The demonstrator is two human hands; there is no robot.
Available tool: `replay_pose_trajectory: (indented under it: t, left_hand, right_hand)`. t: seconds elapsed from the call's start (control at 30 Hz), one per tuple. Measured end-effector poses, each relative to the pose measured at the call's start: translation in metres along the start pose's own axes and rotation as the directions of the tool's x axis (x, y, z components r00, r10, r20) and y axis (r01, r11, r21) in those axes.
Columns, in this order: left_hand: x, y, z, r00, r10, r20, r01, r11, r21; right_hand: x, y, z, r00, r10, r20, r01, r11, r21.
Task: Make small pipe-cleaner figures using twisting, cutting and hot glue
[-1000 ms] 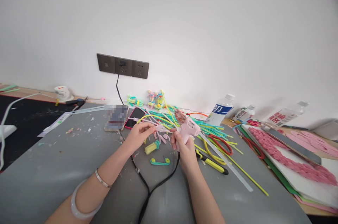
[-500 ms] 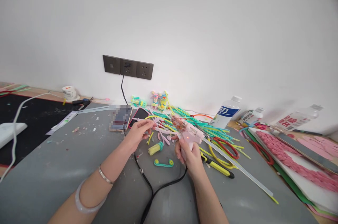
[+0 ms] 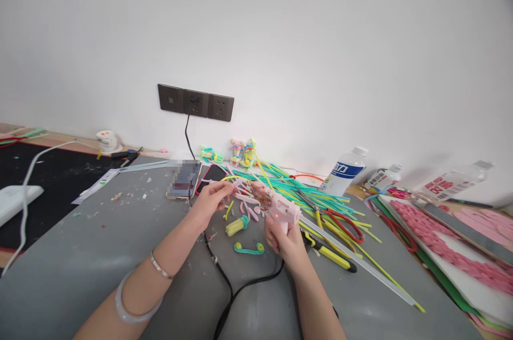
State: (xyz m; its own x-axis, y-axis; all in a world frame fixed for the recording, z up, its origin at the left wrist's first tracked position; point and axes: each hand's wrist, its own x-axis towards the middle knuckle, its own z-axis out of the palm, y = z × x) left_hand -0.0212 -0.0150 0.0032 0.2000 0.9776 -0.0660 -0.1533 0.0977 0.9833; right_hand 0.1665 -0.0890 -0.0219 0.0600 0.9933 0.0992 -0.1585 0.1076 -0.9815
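My right hand point(image 3: 285, 238) grips the handle of a pink hot glue gun point(image 3: 278, 206), its crusted nozzle pointing left. A long clear glue stick point(image 3: 360, 265) trails out of the gun's back to the right. My left hand point(image 3: 210, 198) pinches a thin pink strip point(image 3: 239, 185) right in front of the nozzle. The gun's black cord point(image 3: 232, 286) runs down across the grey mat point(image 3: 80, 270) toward me. A yellow roll with a teal band point(image 3: 236, 225) and a teal-and-yellow curl point(image 3: 248, 248) lie just below my hands.
A heap of teal, yellow and red strips point(image 3: 320, 198) lies right of my hands, with a yellow utility knife point(image 3: 331, 254). A phone point(image 3: 210, 174), small figures point(image 3: 242, 152), wall sockets point(image 3: 195, 102), plastic bottles point(image 3: 344, 170) and pink braided pieces on a board point(image 3: 449, 249) surround the mat.
The glue gun swung so its nozzle came down and left toward the pink strip in my left hand. The view shifted slightly; both hands stay near the same spot.
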Motion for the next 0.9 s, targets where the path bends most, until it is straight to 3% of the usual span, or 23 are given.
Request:
replay_pose_trajectory:
  t: [0.13,0.33,0.9]
  left_hand:
    - [-0.0004,0.0,0.0004,1.0,-0.003,-0.003,0.003,1.0,0.024]
    - [-0.0019,0.0025,0.0018,1.0,-0.015,-0.008,0.016,1.0,0.003]
    - [-0.0022,0.0024,0.0022,1.0,-0.007,0.014,0.007,1.0,0.023]
  right_hand:
    - [-0.0009,0.003,-0.0018,0.999,0.033,0.017,-0.032,0.999,-0.023]
    - [0.0009,0.005,-0.0082,0.984,0.082,0.156,-0.074,0.995,-0.06]
    - [0.0024,0.008,-0.0083,0.987,0.103,0.127,-0.093,0.992,-0.081]
